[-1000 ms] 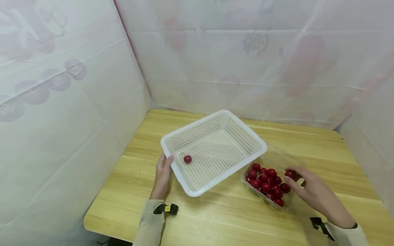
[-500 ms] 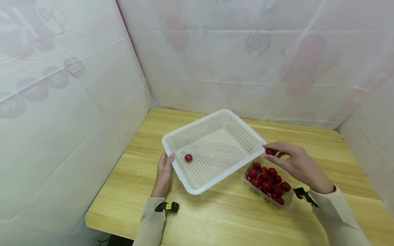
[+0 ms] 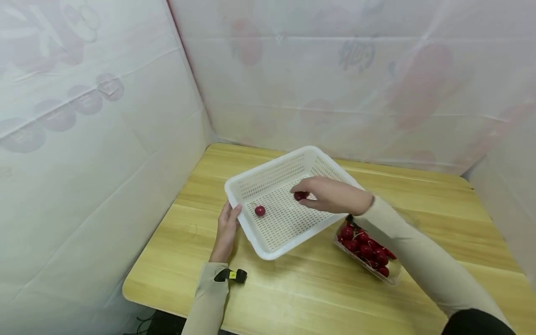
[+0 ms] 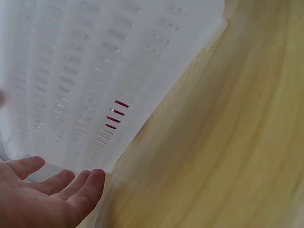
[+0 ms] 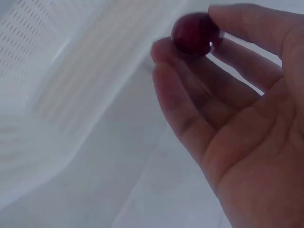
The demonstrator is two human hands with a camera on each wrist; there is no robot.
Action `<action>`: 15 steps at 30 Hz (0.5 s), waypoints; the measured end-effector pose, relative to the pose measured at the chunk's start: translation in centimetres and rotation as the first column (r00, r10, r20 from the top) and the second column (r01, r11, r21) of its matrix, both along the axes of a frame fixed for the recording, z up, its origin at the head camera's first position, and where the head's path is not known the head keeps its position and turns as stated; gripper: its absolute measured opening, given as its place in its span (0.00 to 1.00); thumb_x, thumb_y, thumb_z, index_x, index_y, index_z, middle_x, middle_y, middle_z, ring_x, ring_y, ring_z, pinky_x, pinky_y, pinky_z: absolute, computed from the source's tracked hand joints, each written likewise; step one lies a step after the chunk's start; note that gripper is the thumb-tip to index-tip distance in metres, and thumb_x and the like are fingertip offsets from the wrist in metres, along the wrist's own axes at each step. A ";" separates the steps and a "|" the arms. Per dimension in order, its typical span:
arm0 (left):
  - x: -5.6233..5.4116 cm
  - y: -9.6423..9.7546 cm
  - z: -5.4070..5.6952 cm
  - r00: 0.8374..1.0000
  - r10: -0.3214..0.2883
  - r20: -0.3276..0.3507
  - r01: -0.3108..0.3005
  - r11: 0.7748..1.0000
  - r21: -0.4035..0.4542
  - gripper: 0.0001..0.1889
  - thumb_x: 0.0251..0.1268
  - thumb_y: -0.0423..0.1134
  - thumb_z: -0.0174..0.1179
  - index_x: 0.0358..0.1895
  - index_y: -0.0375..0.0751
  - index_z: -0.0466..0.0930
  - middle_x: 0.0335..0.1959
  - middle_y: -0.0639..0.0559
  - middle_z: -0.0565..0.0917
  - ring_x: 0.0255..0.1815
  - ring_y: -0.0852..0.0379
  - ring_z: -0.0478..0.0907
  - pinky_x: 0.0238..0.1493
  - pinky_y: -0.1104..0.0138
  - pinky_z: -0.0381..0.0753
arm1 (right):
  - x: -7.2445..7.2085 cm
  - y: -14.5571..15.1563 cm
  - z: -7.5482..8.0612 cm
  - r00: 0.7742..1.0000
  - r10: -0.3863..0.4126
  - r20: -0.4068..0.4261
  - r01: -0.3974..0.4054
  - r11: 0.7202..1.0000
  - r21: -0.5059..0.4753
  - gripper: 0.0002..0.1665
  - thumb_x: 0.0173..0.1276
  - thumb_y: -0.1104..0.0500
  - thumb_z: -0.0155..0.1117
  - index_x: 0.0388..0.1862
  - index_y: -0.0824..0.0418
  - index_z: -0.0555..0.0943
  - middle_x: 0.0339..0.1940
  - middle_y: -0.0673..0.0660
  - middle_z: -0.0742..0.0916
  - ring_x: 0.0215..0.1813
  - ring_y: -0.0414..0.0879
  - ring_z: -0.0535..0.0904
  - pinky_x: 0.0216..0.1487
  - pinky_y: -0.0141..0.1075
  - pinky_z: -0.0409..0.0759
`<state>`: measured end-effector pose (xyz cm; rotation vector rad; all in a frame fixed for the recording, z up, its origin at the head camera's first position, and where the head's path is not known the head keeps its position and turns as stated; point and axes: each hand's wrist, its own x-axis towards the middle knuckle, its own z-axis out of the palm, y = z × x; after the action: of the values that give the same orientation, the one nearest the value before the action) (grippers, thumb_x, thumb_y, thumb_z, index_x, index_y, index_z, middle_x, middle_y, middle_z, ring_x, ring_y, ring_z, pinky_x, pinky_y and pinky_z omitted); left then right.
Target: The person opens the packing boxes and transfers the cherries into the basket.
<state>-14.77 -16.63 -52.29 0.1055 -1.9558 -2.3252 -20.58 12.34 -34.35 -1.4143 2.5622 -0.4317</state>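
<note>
With its thumb over the near-left rim, my left hand [image 3: 225,229] holds a white plastic basket [image 3: 279,223] with a slotted floor. In the left wrist view, the fingers [image 4: 88,192] lie against the outside of the basket, and red shows through a few slots. One cherry [image 3: 260,211] lies at the left of the basket floor. My right hand [image 3: 328,194] is over the middle of the basket, pinching another cherry [image 5: 192,35] between thumb and fingertips. To the right, several cherries [image 3: 365,251] fill a clear plastic box [image 3: 383,278], partly hidden by the right sleeve.
Everything is on or above a wooden table [image 3: 301,298] with rounded corners. Printed white sheets [image 3: 318,79] rise behind it and along both sides. A black strap device [image 3: 236,276] sits on the left wrist. Dark cables [image 3: 140,325] show below the table's front edge.
My right hand has carried the pinched cherry leftward from the clear box, past the basket's right rim, to over the basket's middle. The left hand keeps its hold on the rim.
</note>
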 end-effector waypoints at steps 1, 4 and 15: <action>0.0 0.0 0.0 1.000 0.000 0.001 0.000 1.000 0.004 0.30 0.82 0.51 0.52 0.81 0.50 0.60 0.72 0.40 0.76 0.69 0.33 0.76 0.69 0.59 0.82 | -0.4 -1.1 -0.3 1.000 0.023 0.008 -0.024 0.999 0.030 0.05 0.75 0.63 0.64 0.39 0.53 0.83 0.33 0.45 0.85 0.36 0.36 0.78 0.41 0.34 0.83; -0.1 0.0 -0.2 1.000 -0.004 0.003 0.004 1.000 0.011 0.31 0.81 0.51 0.53 0.81 0.51 0.60 0.72 0.40 0.76 0.69 0.33 0.76 0.68 0.59 0.82 | -1.2 -4.0 -1.5 0.996 0.078 0.051 -0.083 0.990 0.113 0.10 0.72 0.66 0.65 0.30 0.56 0.79 0.26 0.48 0.81 0.30 0.37 0.73 0.34 0.30 0.77; 0.2 1.1 0.0 1.000 -0.023 0.020 0.023 1.000 0.008 0.32 0.81 0.53 0.53 0.81 0.49 0.58 0.75 0.40 0.73 0.71 0.35 0.75 0.71 0.55 0.79 | -0.7 -8.9 -5.5 0.971 0.101 0.218 -0.167 0.935 0.313 0.04 0.65 0.70 0.69 0.35 0.63 0.85 0.22 0.47 0.78 0.26 0.36 0.70 0.27 0.23 0.69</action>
<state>-14.57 -15.57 -52.34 0.1074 -1.9684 -2.3550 -21.30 3.49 -39.81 -1.3380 2.2331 -0.1059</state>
